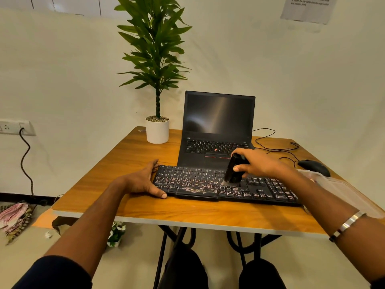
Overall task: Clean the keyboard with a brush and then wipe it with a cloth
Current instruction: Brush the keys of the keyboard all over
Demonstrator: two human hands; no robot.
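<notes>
The right hand (257, 163) grips a black brush (235, 171) right of frame centre, fingers and thumb curled round its body, bristles down on the middle keys of the keyboard (225, 185). The left hand (143, 181) clasps the keyboard's left end, thumb at its front edge, fingers along its back corner. The keyboard lies across the table (187, 213), just before a laptop (217, 130). A mouse (313, 166) sits at right, a potted plant (157, 130) above centre.
</notes>
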